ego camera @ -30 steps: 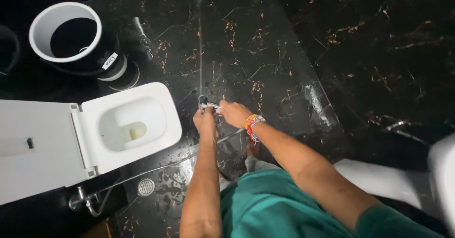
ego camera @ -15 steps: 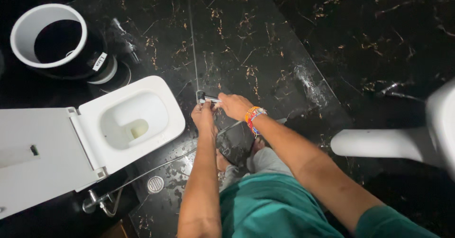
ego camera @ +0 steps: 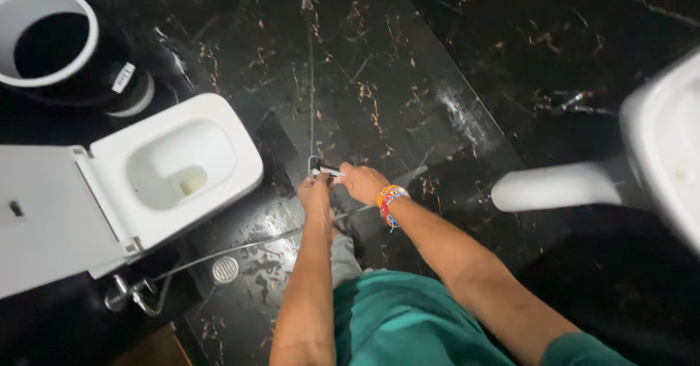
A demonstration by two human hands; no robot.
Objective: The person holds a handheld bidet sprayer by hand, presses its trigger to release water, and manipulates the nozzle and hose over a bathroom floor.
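Observation:
Both my hands meet over the black marble floor, just right of the white toilet bowl (ego camera: 182, 165). My left hand (ego camera: 315, 192) and my right hand (ego camera: 361, 182) together grip a small chrome spray head (ego camera: 326, 170). Its thin metal hose (ego camera: 240, 247) runs back across the wet floor to a wall valve (ego camera: 124, 293) at the lower left. A thin stream of water (ego camera: 311, 82) shoots from the sprayer straight away from me along the floor. A coloured beaded bracelet (ego camera: 388, 197) sits on my right wrist.
The toilet's lid (ego camera: 36, 213) is raised at the left. A white-rimmed black bin (ego camera: 47, 41) stands at the top left. A round floor drain (ego camera: 224, 268) lies by the hose. A white pedestal washbasin (ego camera: 656, 162) juts in from the right.
The view has swung right, so the toilet and bin slid left and the washbasin came further in. My hands stay together on the sprayer.

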